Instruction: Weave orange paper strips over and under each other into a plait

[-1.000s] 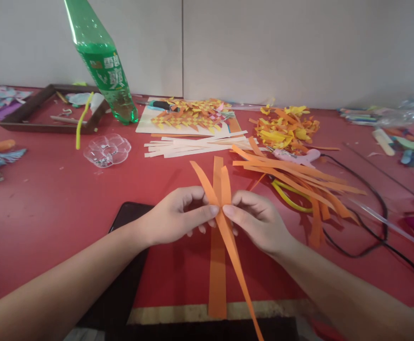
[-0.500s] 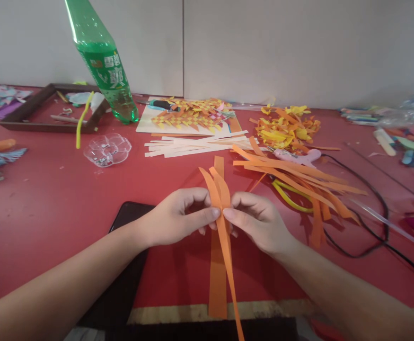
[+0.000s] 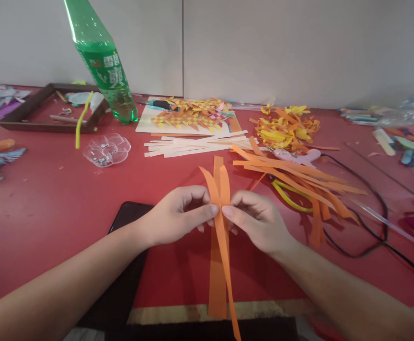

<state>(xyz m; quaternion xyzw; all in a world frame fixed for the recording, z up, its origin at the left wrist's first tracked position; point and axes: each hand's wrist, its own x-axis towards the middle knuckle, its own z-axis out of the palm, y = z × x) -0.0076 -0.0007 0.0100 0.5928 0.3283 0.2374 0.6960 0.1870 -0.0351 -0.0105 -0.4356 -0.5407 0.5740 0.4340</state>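
My left hand (image 3: 189, 213) and my right hand (image 3: 251, 218) meet at the middle of the view, thumbs towards each other. Between them they pinch orange paper strips (image 3: 222, 232), which cross at the thumbs and fan apart above. The lower end of one strip hangs past the table's front edge. Beneath the held strips, a wider orange strip (image 3: 217, 284) lies lengthwise on the red table. Curled fingers behind the paper are partly hidden. A dark phone-like slab (image 3: 130, 215) lies under my left forearm.
Loose orange strips (image 3: 292, 173) lie over yellow-handled scissors (image 3: 294, 199) and near a pink glue gun (image 3: 299, 156) with a black cord. Behind are pale strips (image 3: 196, 146), woven pieces (image 3: 189, 118) and a scrap pile (image 3: 286, 128). A green bottle (image 3: 103, 71) stands beside a brown frame (image 3: 47, 127).
The upper ends of the held strips have spread further apart, the right one now standing straighter. The hanging lower end has shifted slightly left. Both hands have hardly moved.
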